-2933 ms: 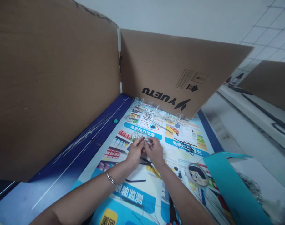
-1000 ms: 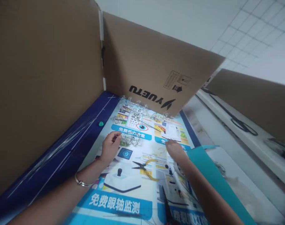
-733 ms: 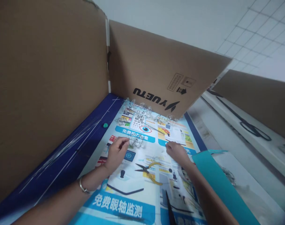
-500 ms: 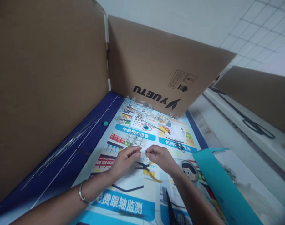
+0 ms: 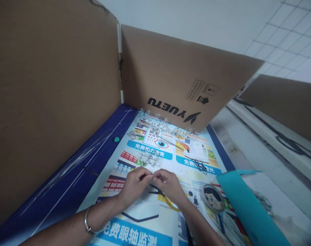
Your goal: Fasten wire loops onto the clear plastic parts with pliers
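My left hand (image 5: 136,184), with a silver bangle (image 5: 87,220) on its wrist, is closed in a pinch. Its fingertips meet those of my right hand (image 5: 169,186), which is pinched too. Whatever lies between the fingertips is too small and covered to make out. Below the hands, a pair of pliers with yellow handles (image 5: 172,205) lies on the printed sheet, partly covered by my right hand. Just beyond the fingers sits a clump of bent, silvery wire pieces (image 5: 148,158).
More wire pieces (image 5: 163,126) lie along the foot of the cardboard panel (image 5: 186,71). Long thin wires (image 5: 73,164) rest on the blue strip at left, near a small green object (image 5: 116,139). A black wire bundle (image 5: 200,166) and a turquoise piece (image 5: 250,205) are at right.
My fingertips were apart, with a tiny item at the right ones; now they touch. The right hand has moved left and covers more of the pliers. The view has shifted slightly.
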The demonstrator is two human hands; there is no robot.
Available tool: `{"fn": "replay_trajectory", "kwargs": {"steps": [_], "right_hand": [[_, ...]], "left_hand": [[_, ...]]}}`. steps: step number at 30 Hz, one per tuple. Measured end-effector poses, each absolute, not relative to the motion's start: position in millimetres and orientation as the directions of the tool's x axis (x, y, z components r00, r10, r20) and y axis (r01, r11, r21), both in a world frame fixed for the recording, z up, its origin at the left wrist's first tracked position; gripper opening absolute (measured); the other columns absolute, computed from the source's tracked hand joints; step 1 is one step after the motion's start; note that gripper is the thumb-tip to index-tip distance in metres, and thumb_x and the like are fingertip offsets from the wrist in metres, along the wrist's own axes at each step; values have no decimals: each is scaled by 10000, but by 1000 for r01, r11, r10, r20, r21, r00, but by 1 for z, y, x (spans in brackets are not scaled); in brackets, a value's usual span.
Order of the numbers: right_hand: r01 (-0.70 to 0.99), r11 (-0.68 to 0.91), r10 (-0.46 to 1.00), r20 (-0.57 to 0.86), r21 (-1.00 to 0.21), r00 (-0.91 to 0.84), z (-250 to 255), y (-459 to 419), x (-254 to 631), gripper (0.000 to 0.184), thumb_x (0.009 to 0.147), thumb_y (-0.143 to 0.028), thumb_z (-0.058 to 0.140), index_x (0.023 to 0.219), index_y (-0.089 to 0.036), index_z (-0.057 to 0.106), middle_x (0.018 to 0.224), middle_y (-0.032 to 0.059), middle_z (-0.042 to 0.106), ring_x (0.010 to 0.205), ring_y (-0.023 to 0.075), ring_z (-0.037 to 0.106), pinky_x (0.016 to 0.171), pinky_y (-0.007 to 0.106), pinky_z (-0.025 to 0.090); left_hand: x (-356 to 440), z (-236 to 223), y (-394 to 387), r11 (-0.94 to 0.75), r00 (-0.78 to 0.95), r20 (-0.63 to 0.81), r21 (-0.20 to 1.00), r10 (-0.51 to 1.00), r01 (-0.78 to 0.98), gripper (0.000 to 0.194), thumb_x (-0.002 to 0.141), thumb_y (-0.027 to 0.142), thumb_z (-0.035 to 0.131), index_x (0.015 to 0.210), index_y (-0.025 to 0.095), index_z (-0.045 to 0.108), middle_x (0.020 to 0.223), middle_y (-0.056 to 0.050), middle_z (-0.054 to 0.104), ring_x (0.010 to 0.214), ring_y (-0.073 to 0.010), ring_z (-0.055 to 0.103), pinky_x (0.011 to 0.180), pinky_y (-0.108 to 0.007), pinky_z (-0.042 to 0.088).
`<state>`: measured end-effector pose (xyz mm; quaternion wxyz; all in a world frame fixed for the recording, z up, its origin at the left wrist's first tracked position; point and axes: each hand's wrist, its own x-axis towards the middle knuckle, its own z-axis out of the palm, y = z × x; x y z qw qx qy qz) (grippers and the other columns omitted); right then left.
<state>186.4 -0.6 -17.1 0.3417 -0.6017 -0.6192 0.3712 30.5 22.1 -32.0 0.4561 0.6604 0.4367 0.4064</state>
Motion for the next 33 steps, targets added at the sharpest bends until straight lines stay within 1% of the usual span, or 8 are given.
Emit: {"fn": "replay_trajectory", "kwargs": {"steps": [6, 10, 12, 15, 18, 21, 28, 33], "right_hand": [[582, 44, 996, 83, -812, 39, -25, -3, 182, 109, 683, -145, 489, 683, -193, 587, 604, -31, 577, 552, 105, 510, 526, 205, 408], [621, 222, 967, 254, -752, -38, -35, -6, 180, 270, 702, -131, 492, 946, -204, 579, 756, -6, 635, 598, 113, 565, 584, 228, 471], [665, 350, 921, 370, -659, -118, -41, -7, 180, 326, 743, -136, 490, 1056, -208, 547, 840, 21, 645, 671, 131, 594, 635, 254, 495], [760, 483, 825, 518, -435, -227, -45, -9, 181, 253, 832, -157, 447, 1053, -212, 558, 908, 55, 653, 816, 169, 610, 710, 296, 505], [815, 512, 751, 601, -270, -273, -47, -10, 183, 218, 882, -183, 410, 1025, -202, 574, 875, 63, 666, 793, 174, 620, 697, 305, 513], [827, 526, 725, 613, -199, -314, -47, -11, 184, 212, 888, -157, 400, 971, -185, 593, 815, 58, 671, 748, 172, 621, 671, 307, 513], [839, 504, 750, 587, -206, -306, -48, -9, 185, 217, 873, -134, 408, 852, -191, 617, 757, 46, 658, 720, 170, 610, 674, 307, 504], [810, 374, 832, 550, -452, -76, -41, -3, 186, 152, 870, -192, 468, 882, -190, 620, 843, 45, 642, 778, 148, 602, 701, 261, 503]], "left_hand": [[31, -26, 21, -183, 321, 97, 950, 942, 252, 207, 778, 284, 503, 609, 172, 541, 604, 8, 535, 602, -134, 498, 560, -219, 380], [32, -27, 22, -128, 314, 55, 968, 948, 217, 215, 775, 292, 498, 600, 170, 529, 603, 7, 529, 604, -135, 487, 571, -218, 383], [32, -30, 23, -126, 321, 56, 972, 946, 200, 224, 785, 300, 492, 605, 171, 525, 608, 8, 526, 607, -134, 481, 575, -217, 384], [32, -34, 23, -138, 328, 68, 971, 942, 194, 230, 789, 308, 498, 607, 172, 528, 606, 8, 527, 606, -133, 476, 577, -217, 383], [32, -34, 23, -133, 319, 66, 972, 945, 195, 225, 779, 306, 511, 601, 170, 527, 596, 9, 525, 599, -133, 473, 574, -218, 380], [32, -33, 22, -135, 321, 73, 975, 944, 175, 234, 783, 299, 503, 589, 169, 506, 589, 13, 507, 593, -128, 461, 568, -214, 374], [31, -32, 25, -221, 365, 118, 941, 923, 255, 250, 830, 305, 454, 628, 172, 516, 623, 10, 507, 623, -135, 477, 594, -224, 372], [20, -29, 35, -438, 373, 295, 808, 880, 394, 219, 869, 296, 421, 748, 179, 562, 734, -11, 550, 731, -152, 511, 695, -253, 366]]}}
